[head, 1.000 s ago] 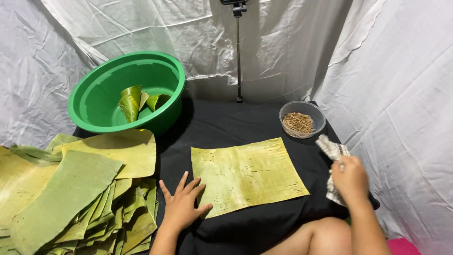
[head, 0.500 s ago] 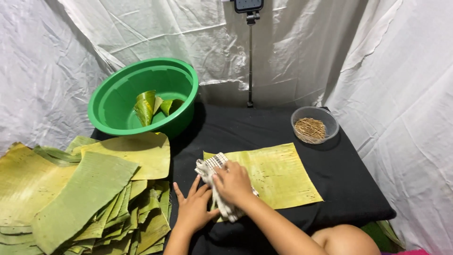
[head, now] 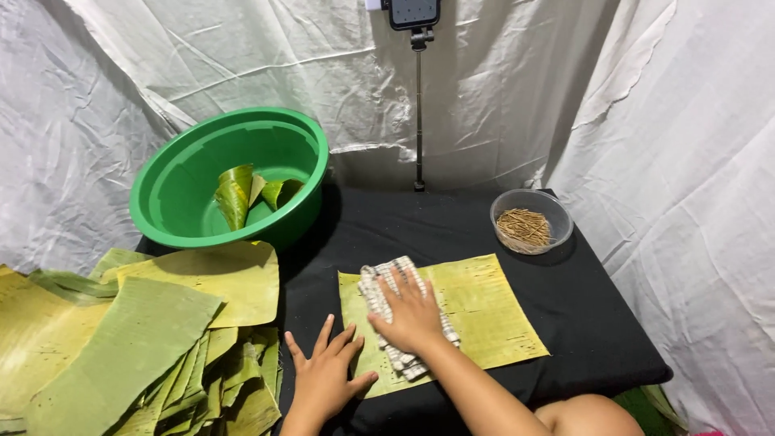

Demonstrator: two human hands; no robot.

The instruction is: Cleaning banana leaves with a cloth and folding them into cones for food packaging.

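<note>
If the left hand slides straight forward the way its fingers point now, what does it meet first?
The left hand points up and slightly right. It would probably first meet the near left edge of the flat banana leaf, then the cloth under the right hand.

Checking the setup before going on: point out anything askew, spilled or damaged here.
Nothing stands out. The leaf sheet lies flat under the folded cloth and both hands, right hand and left hand. The sticks stay inside their clear bowl.

My right hand (head: 413, 313) covers the middle of the cloth (head: 387, 278). Left of the green basin (head: 230, 178), my leaf pile (head: 121, 355) runs past the picture's edge.
</note>
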